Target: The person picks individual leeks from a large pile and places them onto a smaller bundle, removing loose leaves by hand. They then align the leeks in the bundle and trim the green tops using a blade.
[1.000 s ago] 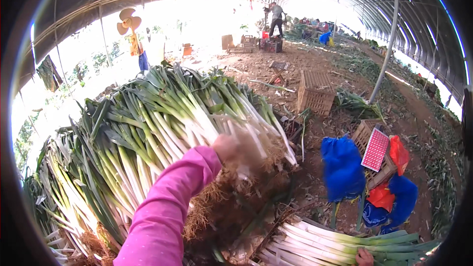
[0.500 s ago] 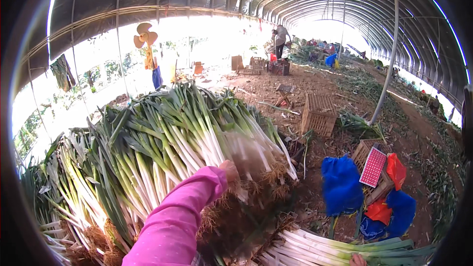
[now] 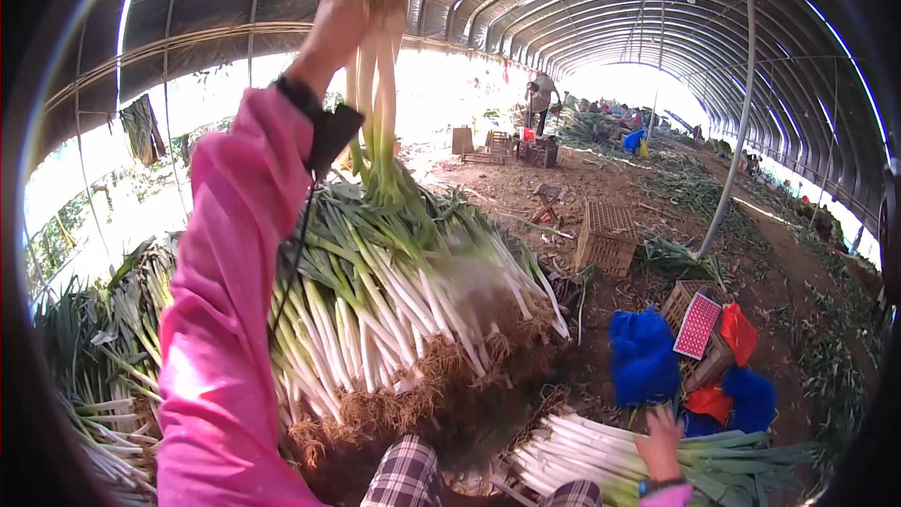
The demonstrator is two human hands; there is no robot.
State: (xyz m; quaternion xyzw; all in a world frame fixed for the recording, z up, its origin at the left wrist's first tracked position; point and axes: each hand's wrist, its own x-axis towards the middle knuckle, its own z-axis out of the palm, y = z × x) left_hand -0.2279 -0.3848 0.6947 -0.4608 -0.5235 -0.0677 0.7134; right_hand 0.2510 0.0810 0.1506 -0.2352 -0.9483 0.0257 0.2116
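Observation:
My left hand [image 3: 340,23] is raised high at the upper middle, closed around the root ends of a few leeks [image 3: 383,84]. Their white shanks hang downward and their green tops reach the big leek heap [image 3: 375,310] below. That heap lies with its roots toward me and its leaves pointing away. At the lower right, my right hand [image 3: 661,446] rests over a smaller bundle of trimmed-looking leeks [image 3: 582,455], its fingers stretched out. Part of the view near the heap's right side is blurred.
Beside the smaller bundle are a blue bag [image 3: 644,357], a pink patterned card-like panel [image 3: 697,326] and a red bag [image 3: 739,333] around a crate. A brown crate [image 3: 606,239] stands farther off, near a metal pole [image 3: 741,122]. Another person [image 3: 541,99] stands in the distance.
My left hand has risen from the root side of the heap, lifting a few leeks root-end up. My right hand has come farther into view over the smaller bundle.

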